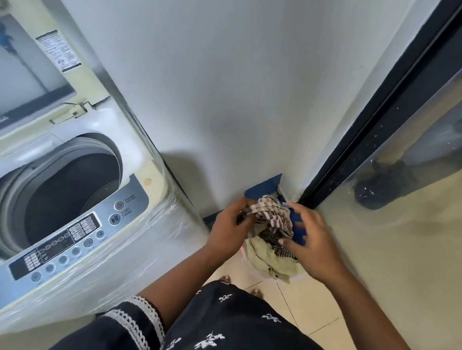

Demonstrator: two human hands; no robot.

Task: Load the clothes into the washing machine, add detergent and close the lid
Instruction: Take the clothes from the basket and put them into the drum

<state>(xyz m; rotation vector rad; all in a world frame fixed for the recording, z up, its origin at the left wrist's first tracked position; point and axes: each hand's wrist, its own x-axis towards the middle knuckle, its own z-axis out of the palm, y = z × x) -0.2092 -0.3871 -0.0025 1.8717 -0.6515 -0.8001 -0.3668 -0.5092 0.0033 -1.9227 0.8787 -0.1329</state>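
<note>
Striped brown-white cloth (272, 214) crumpled, left hand (229, 225) fingers pinching it, right hand (312, 244) fingers spread beside it

Top-loading washing machine (62, 186) at left, lid (22, 70) raised, drum (67, 195) dark inside. At the wall's foot, the left hand (229, 225) grips a striped cloth (272, 215) above heaped clothes (269, 260); the right hand (313, 245), fingers spread, touches the pile.
</note>
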